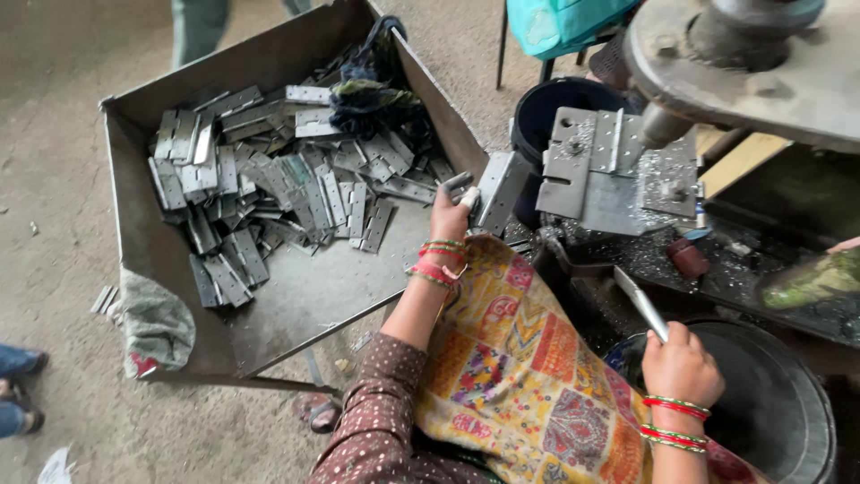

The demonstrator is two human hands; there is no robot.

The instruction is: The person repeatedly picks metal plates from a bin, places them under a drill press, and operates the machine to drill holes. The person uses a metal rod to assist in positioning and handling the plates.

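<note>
A: Left hand (450, 213) clamped on hinge plate (498, 190) at bin (269, 314) edge; right hand (681, 363) closed on second plate (642, 303) over bucket (788, 421).

B: Risk: cut fingers (sharp edges), slip onto drill jig (609, 170).

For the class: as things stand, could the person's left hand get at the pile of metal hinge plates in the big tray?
Probably yes. The left hand is at the tray's near wall, already holding one plate, and the pile of hinge plates lies uncovered just beyond, though the occupied fingers would hamper picking.
</note>
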